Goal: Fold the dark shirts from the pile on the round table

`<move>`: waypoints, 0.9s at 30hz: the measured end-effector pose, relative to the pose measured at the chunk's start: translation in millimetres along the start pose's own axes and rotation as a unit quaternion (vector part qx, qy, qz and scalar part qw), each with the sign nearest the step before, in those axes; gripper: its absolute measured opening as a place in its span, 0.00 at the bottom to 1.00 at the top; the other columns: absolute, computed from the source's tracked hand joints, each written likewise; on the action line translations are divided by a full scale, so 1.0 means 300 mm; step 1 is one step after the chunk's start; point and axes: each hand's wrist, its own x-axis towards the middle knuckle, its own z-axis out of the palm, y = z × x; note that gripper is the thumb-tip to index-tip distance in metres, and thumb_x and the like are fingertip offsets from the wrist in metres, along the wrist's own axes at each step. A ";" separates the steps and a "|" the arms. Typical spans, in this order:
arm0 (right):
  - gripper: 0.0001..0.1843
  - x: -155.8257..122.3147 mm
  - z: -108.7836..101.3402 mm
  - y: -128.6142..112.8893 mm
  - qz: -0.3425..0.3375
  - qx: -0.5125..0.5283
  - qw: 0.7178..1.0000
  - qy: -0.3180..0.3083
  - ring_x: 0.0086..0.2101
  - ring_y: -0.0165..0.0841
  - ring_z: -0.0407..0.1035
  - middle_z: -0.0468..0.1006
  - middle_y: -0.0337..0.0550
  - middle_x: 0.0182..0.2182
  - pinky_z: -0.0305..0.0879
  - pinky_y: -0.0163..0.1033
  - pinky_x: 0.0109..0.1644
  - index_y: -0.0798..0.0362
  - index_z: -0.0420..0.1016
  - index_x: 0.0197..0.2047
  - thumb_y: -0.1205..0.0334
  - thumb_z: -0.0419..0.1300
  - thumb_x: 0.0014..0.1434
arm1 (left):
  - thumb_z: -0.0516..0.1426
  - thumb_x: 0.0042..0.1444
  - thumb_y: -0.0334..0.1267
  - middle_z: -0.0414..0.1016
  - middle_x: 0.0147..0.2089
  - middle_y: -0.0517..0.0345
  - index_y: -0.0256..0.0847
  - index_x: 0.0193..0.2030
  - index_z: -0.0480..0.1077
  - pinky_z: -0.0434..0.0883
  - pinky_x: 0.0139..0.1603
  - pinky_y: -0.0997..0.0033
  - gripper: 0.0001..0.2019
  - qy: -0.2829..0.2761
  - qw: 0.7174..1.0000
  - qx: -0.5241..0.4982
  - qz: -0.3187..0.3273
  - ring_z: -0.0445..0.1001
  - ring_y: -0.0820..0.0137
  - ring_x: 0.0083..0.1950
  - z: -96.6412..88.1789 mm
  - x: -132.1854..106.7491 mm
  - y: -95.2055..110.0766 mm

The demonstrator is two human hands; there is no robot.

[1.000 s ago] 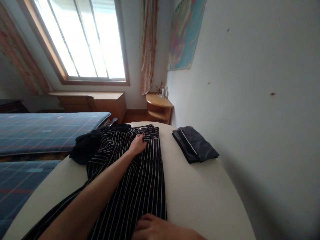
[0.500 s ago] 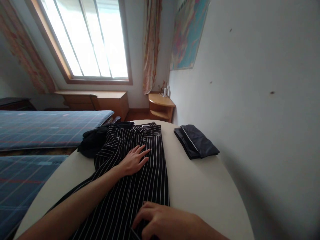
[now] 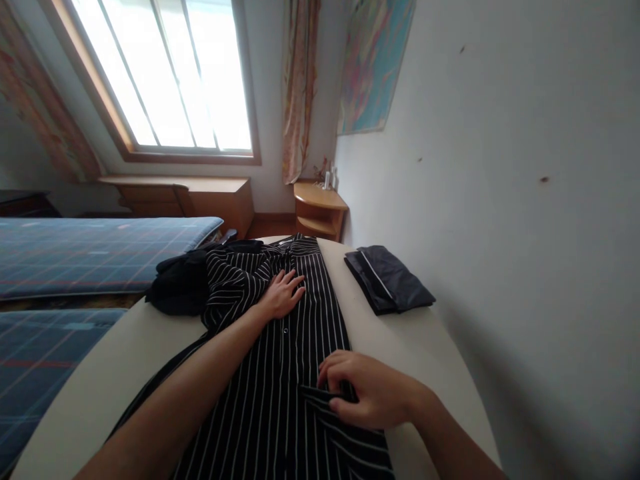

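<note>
A black shirt with thin white stripes (image 3: 280, 373) lies spread along the round white table (image 3: 430, 347), buttons facing up. My left hand (image 3: 283, 295) rests flat on its upper part, fingers spread. My right hand (image 3: 367, 393) is lower down at the shirt's right edge, fingers curled and pinching a fold of the striped cloth. A crumpled black garment (image 3: 177, 287) lies at the shirt's upper left, touching it.
A folded dark garment with a pale stripe (image 3: 387, 287) sits at the table's right, near the white wall (image 3: 525, 200). Two beds with blue plaid covers (image 3: 90, 250) stand to the left. A wooden corner shelf (image 3: 317, 210) and a window lie beyond.
My right hand has moved up and right along the shirt and closed on its edge, lifting a fold. My left hand slid slightly up the cloth, still flat.
</note>
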 end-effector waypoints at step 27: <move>0.09 -0.020 -0.009 0.047 0.191 0.239 0.952 -0.029 0.24 0.27 0.71 0.76 0.35 0.23 0.66 0.29 0.26 0.55 0.75 0.37 0.71 0.55 0.53 | 0.48 0.69 0.40 0.71 0.62 0.53 0.44 0.56 0.72 0.59 0.68 0.55 0.16 -0.022 0.982 -0.044 0.182 0.65 0.61 0.66 -0.131 -0.198 0.196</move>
